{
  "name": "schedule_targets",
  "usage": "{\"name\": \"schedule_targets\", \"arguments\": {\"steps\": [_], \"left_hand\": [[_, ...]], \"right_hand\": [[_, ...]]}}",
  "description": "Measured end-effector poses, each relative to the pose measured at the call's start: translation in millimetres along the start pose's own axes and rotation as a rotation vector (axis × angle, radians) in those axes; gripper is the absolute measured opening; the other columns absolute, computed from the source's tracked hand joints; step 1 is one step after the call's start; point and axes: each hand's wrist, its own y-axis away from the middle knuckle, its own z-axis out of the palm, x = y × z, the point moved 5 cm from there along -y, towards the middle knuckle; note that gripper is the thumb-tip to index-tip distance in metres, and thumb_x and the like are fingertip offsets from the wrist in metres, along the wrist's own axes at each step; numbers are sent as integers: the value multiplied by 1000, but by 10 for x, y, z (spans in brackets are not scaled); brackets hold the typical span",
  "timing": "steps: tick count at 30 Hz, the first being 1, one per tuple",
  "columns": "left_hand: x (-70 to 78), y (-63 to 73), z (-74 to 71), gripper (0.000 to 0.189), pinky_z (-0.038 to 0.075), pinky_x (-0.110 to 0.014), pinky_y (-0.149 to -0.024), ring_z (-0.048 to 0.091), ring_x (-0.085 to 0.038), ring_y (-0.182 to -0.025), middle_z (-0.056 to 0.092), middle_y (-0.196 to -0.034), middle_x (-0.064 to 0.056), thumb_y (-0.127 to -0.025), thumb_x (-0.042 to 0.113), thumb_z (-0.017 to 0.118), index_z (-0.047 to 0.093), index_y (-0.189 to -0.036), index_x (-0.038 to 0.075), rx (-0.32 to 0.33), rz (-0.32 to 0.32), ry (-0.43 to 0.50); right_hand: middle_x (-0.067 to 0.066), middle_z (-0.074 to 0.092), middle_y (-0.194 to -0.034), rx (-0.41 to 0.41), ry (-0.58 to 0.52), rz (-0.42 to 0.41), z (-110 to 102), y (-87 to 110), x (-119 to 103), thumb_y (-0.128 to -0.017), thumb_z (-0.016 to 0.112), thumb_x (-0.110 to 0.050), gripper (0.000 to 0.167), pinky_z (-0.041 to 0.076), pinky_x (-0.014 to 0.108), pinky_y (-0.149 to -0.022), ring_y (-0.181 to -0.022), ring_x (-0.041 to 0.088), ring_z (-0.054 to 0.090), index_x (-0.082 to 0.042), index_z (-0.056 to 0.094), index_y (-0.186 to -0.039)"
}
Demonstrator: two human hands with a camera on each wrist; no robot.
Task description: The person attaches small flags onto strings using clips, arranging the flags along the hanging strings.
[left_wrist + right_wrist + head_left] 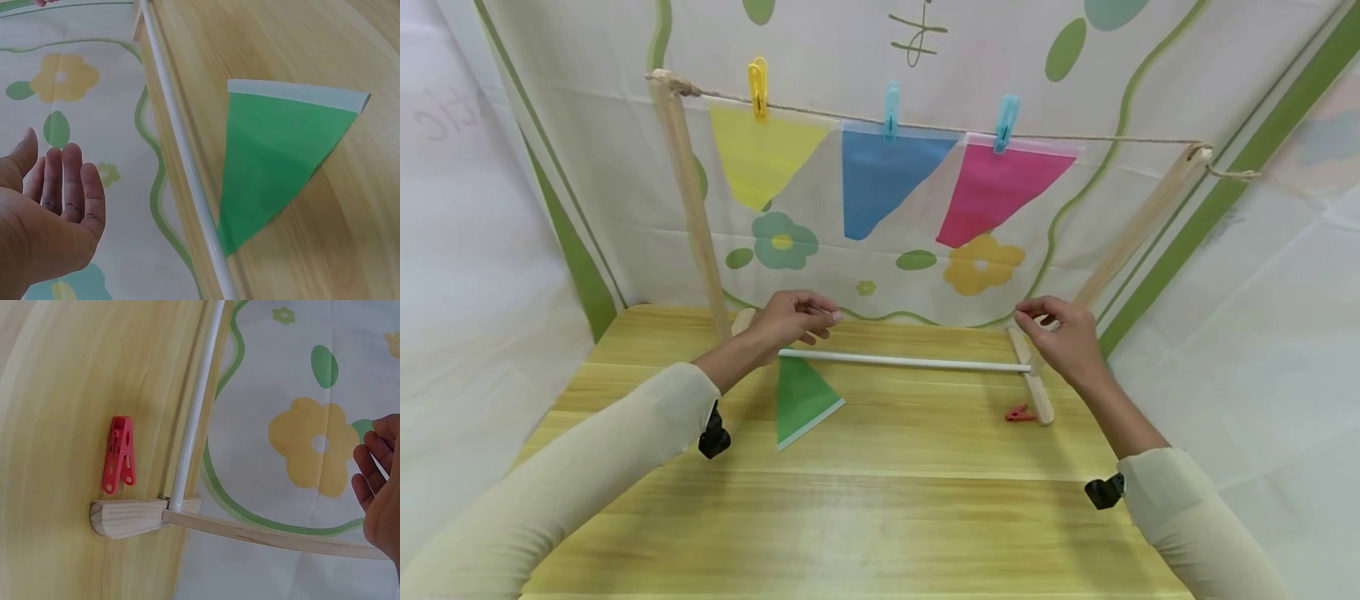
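The green pennant (801, 400) lies on the wooden counter (865, 517), below the left hand (797, 317) and a bit closer to the person. The left hand is much nearer to it than the right hand (1058, 333). The pennant's long way runs from its tip, just beside the white rod (910, 361), out toward the person, with its white edge set on a slant. I can't tell if the tip touches the rod. The left grip is wide and holds nothing, with the thumb well away from the fingers. The right grip is loose and holds nothing too, its fingers a little bent. The pennant looks thin and smooth, bright green, and shaped like a triangle. Its white edge seems folded over and curls at one end. A red clothespin (1020, 413) lies on the right side, just beside the wooden foot (1041, 404). Above, three more pennants (883, 179) hang from a string (1112, 138).
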Motion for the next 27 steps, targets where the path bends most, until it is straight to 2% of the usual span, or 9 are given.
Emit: {"name": "schedule_targets", "arguments": {"steps": [4, 10, 12, 15, 19, 24, 27], "left_hand": [[-58, -19, 22, 40, 67, -41, -96, 79, -17, -97, 80, -113, 0, -109, 31, 80, 73, -139, 7, 2, -3, 3], [-176, -2, 76, 39, 67, -39, -93, 80, -32, -111, 81, -119, -6, -108, 30, 81, 74, -138, 6, -23, -28, -23], [-206, -4, 101, 39, 67, -41, -93, 80, -30, -108, 82, -118, -6, -108, 29, 81, 75, -138, 5, -35, -30, -25], [-214, 0, 127, 39, 67, -43, -94, 81, -20, -97, 82, -116, -5, -108, 28, 81, 74, -138, 4, -41, -17, -31], [-222, 12, 145, 39, 67, -44, -93, 79, -13, -92, 81, -116, -6, -108, 28, 81, 74, -138, 3, -45, -9, -40], [-294, 27, 147, 38, 65, -39, -92, 78, -14, -95, 80, -120, -8, -109, 29, 80, 74, -137, 4, -59, -31, -40], [-334, 36, 153, 39, 65, -43, -97, 78, -15, -97, 79, -129, -16, -109, 29, 79, 73, -138, 3, -70, -35, -45]], "right_hand": [[18, 84, -103, -30, 10, 36, 35, 50, 44, -106, 79, -12, 14, 50, 9, -81, -87, -14, 63, 0, 85, -111], [17, 85, -105, -63, 12, 102, 95, 134, 112, -107, 79, -15, 13, 51, 9, -80, -86, -7, 65, -5, 85, -113], [16, 85, -106, -77, 13, 121, 122, 161, 132, -108, 79, -19, 15, 52, 10, -79, -88, -2, 67, -7, 86, -115], [14, 85, -110, -102, 16, 144, 165, 195, 158, -109, 77, -25, 20, 53, 12, -76, -94, 5, 68, -10, 86, -119], [13, 85, -112, -125, 28, 148, 205, 232, 198, -110, 76, -25, 22, 54, 12, -75, -98, 10, 68, -10, 85, -124], [12, 86, -111, -147, 52, 147, 227, 295, 266, -110, 77, -23, 22, 53, 10, -79, -97, 5, 69, -9, 85, -125], [12, 86, -112, -161, 53, 155, 239, 343, 314, -110, 77, -22, 23, 52, 9, -80, -95, -2, 68, -10, 84, -127]]}}
